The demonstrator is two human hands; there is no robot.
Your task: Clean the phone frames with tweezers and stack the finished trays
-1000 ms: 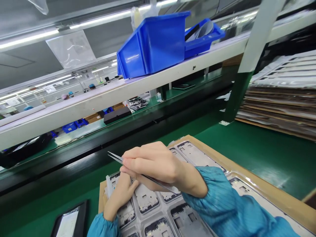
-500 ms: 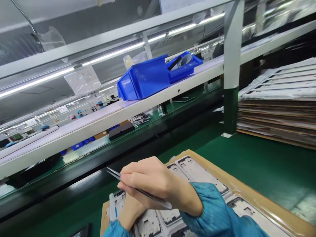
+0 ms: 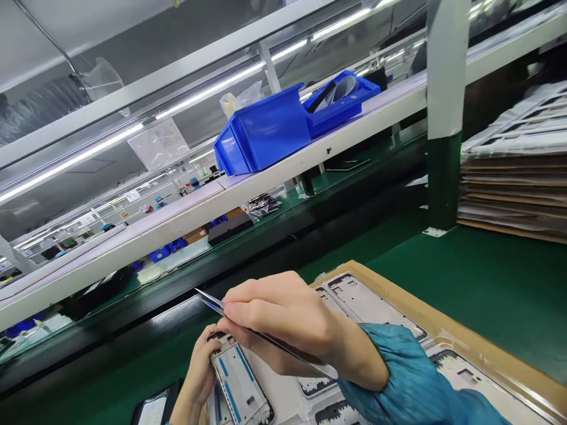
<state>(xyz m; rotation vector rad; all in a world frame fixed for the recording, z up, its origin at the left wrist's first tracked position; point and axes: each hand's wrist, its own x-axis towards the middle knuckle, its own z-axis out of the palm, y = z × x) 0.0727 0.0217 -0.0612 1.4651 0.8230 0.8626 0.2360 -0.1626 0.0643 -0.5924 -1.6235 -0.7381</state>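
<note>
My right hand [image 3: 283,319] is closed round a pair of metal tweezers [image 3: 214,304], tips pointing left and slightly apart. My left hand [image 3: 198,372] grips the upper end of a phone frame [image 3: 243,381] with blue strips on its pale face. This frame is tilted at the tray's left end, just below the tweezers. Part of another blue-striped frame [image 3: 218,407] shows beneath it. More pale phone frames [image 3: 372,304] lie in the compartments of a tray on brown cardboard [image 3: 447,321]; my right hand and sleeve hide some of them.
A dark phone-like device [image 3: 155,407] lies left of the tray on the green bench [image 3: 500,289]. At the right, layered cardboard sheets [image 3: 509,189] are stacked beside a post [image 3: 445,118]. Blue bins [image 3: 270,130] stand on the shelf above. People in blue caps are far off.
My left hand has come out from under the right one and moved left, with the blue-striped phone frame in it. The right hand still holds the tweezers. The view has shifted slightly.
</note>
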